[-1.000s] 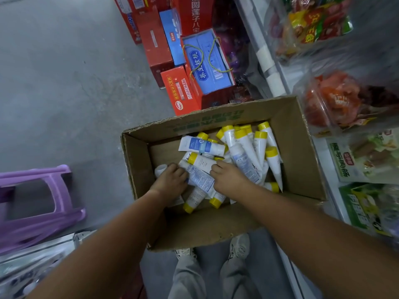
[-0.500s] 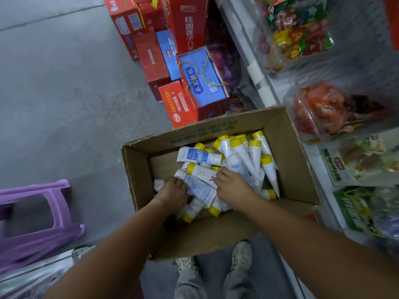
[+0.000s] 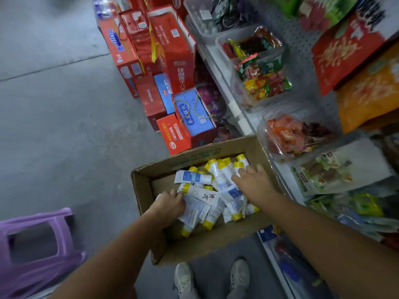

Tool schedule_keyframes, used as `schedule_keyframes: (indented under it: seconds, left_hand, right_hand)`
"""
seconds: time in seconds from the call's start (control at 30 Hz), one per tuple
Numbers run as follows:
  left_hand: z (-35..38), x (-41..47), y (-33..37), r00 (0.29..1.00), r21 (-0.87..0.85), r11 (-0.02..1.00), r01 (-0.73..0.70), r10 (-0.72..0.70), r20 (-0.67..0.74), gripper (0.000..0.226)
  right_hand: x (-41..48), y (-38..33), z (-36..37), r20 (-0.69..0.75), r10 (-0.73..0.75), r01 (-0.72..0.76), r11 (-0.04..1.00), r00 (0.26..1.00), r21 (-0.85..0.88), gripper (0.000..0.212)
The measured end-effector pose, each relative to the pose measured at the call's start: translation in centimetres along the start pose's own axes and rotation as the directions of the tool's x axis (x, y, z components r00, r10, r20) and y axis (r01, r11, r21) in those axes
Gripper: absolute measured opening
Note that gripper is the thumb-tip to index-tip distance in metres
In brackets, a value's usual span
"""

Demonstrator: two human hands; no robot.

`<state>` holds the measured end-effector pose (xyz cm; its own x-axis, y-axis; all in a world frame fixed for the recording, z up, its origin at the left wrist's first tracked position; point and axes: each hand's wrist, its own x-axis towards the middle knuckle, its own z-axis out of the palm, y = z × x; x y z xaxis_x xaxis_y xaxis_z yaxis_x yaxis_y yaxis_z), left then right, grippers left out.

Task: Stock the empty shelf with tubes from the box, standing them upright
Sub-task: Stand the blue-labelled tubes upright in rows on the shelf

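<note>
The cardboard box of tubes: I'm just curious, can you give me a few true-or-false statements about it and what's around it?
1. The tubes lie jumbled in the box. True.
2. Their caps are red. False: the caps are yellow.
3. Both the left hand and the right hand reach into the box. True.
4. The purple stool is on the person's right. False: it is on the left.

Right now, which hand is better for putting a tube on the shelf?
Probably right: the right hand is spread over tubes beside the shelves; the left hand is at the left wall of the box.
</note>
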<state>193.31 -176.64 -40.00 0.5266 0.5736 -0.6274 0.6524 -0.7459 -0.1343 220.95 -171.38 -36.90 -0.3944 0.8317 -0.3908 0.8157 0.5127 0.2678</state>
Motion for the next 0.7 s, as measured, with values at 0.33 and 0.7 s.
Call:
schedule_keyframes:
  seconds: [0.33,0.7]
  left_hand:
    - [-9.2,-4.3,-1.8,0.964,-0.575,0.81,0.112,-0.229,-0.136,0.047]
    - [-20.9,-9.1,-1.2,0.835,-0.934,0.33,-0.134,-0.47,-0.286,0.013]
  right_hand:
    - [-7.3,5.1,-7.4,0.175,0.366,-0.394,0.697,0.914,0.6,0.027]
    - [-16.7,9.3,-14.1,0.14,0.574,-0.268,0.144,0.807,0.953,0.045]
